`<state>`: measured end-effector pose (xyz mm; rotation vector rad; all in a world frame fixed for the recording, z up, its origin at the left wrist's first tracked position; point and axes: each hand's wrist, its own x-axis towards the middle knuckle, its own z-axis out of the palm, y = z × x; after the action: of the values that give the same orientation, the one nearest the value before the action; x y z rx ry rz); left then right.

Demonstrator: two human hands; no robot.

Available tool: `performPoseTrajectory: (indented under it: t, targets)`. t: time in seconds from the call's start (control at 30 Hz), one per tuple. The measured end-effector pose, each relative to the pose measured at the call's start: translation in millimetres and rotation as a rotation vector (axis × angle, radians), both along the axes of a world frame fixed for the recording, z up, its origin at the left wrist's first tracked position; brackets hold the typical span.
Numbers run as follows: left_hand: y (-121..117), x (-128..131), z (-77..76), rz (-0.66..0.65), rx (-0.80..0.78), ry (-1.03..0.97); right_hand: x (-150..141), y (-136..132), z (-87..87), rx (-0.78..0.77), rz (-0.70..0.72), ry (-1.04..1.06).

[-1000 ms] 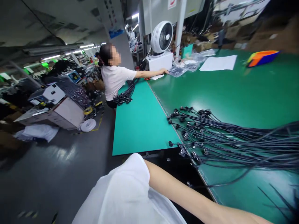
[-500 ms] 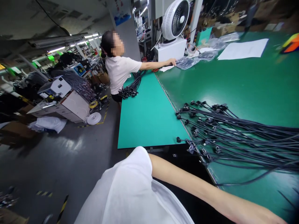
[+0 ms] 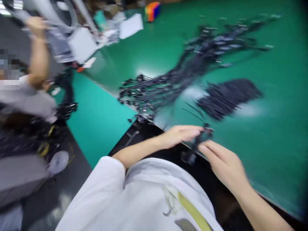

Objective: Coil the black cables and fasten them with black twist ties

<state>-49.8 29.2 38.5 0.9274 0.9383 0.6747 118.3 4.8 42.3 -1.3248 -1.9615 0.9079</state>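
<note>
A glossy green table (image 3: 269,144) is adjoining a teal tabletop (image 3: 98,122), grey floor (image 3: 80,176) is showing lower left, and a light (image 3: 4,12) is glowing upper left.

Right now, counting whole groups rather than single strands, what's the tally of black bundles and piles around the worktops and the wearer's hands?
Large cable bundles: 2, one on the dark green table, one at the lighter green board
Pile of short black strands: 1
Small dark bundle between left hand and right hand: 1, blurred
Total: 4
</note>
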Motion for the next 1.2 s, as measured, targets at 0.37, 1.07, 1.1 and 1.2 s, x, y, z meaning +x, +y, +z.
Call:
performPoseTrajectory:
  t: [0.37, 1.07, 1.1, 1.2]
  targets:
    - [3.2, 20.4, -23.8, -0.115, 0.623, 0.363, 25.7, 0.0, -28.6, -0.03, -0.173, 0.221]
    - [14.3, 38.0, -31.3, -0.271, 0.16, 0.193, 54.0, -4.1, -40.8, 0.446, -0.223, -0.401]
    - [14.1, 38.0, -30.1, -0.288, 0.097, 0.147, 53.6, -4.5, -35.2, 0.427, -0.264, -0.384]
    - [15.1, 37.9, -25.2, -0.307, -0.081, 0.018, 50.6, -2.6, -23.5, 0.456, -0.29, -0.357]
